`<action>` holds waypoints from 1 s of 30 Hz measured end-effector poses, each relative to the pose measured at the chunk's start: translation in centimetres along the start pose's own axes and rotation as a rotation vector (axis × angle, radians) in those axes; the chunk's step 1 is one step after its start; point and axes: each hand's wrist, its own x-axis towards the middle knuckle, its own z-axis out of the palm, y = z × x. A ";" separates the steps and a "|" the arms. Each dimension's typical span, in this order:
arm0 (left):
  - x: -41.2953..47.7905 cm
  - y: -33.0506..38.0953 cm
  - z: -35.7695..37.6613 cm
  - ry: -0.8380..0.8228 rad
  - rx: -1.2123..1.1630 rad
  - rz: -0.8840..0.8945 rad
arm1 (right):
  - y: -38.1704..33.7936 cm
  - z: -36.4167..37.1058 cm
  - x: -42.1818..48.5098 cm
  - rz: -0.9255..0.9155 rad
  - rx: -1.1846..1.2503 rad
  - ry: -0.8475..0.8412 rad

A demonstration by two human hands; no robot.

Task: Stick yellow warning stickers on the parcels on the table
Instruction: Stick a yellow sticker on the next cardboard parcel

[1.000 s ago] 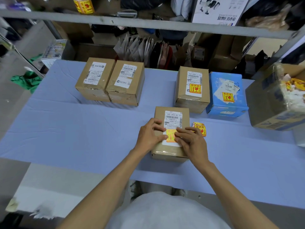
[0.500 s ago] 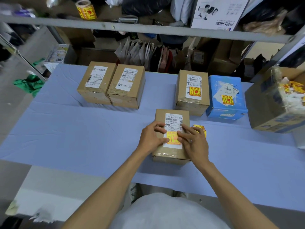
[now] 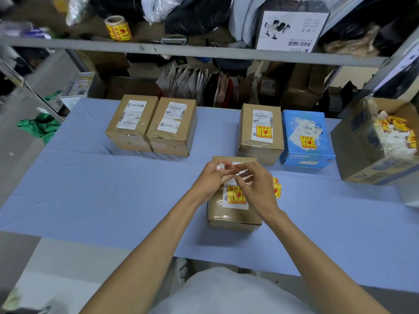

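Observation:
A brown parcel [image 3: 233, 218] lies on the blue table [image 3: 90, 189] in front of me, with a yellow warning sticker [image 3: 235, 196] on its white label. Both hands hover just above its far end, fingertips together. My left hand [image 3: 210, 177] pinches a small white scrap of paper [image 3: 220, 166]. My right hand [image 3: 256, 189] is blurred, and its grip is unclear. Loose yellow stickers [image 3: 277, 189] lie on the cloth just right of the parcel. Two brown parcels [image 3: 133, 123] [image 3: 174, 128] at the back left show only white labels. Another brown parcel [image 3: 260, 134] and a blue parcel [image 3: 306, 137] carry yellow stickers.
An open carton [image 3: 374, 141] holding sticker scraps stands at the right edge of the table. A grey shelf rail [image 3: 181, 51] crosses above the table's far side, with a roll of yellow stickers [image 3: 118, 28] on the shelf. Bags and envelopes are stacked behind the table.
Both hands have lifted off the sticker they were pressing down and come together above the parcel's far end. The sticker stays on the label.

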 end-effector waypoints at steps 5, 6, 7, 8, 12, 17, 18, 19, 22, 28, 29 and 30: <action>-0.4 0.8 1.0 -0.158 -0.009 0.078 | -0.8 -0.3 0.5 -0.083 0.000 0.014; -0.4 0.9 1.1 -0.172 -0.025 0.079 | -0.9 -0.4 0.5 -0.082 0.005 0.015; -0.4 1.0 1.1 -0.166 -0.043 0.077 | -0.9 -0.5 0.6 -0.079 0.005 0.025; -0.3 1.1 1.1 -0.146 -0.053 0.074 | -1.0 -0.6 0.7 -0.079 0.005 0.041; -0.1 1.5 1.4 -0.065 -0.014 0.028 | -1.1 -1.4 0.9 -0.110 0.026 0.093; -0.1 2.6 1.5 0.064 -0.208 -0.006 | -1.5 -1.8 0.8 -0.178 0.055 0.115; -0.1 2.8 1.5 0.064 -0.218 0.005 | -1.5 -1.9 0.9 -0.179 0.059 0.114; -0.2 2.8 1.5 0.052 -0.232 0.022 | -1.5 -2.1 1.1 -0.177 0.059 0.114; -0.7 2.9 1.4 -0.003 -0.267 0.088 | -1.3 -2.9 1.8 -0.156 0.047 0.107; -1.2 3.1 2.0 0.041 -0.105 0.217 | -1.6 -3.4 2.2 -0.008 0.254 0.052; -1.1 3.3 2.1 0.070 -0.065 0.235 | -1.8 -3.4 2.1 0.021 0.329 0.044; -1.1 3.5 2.1 0.090 -0.023 0.256 | -1.9 -3.4 2.0 0.046 0.393 0.044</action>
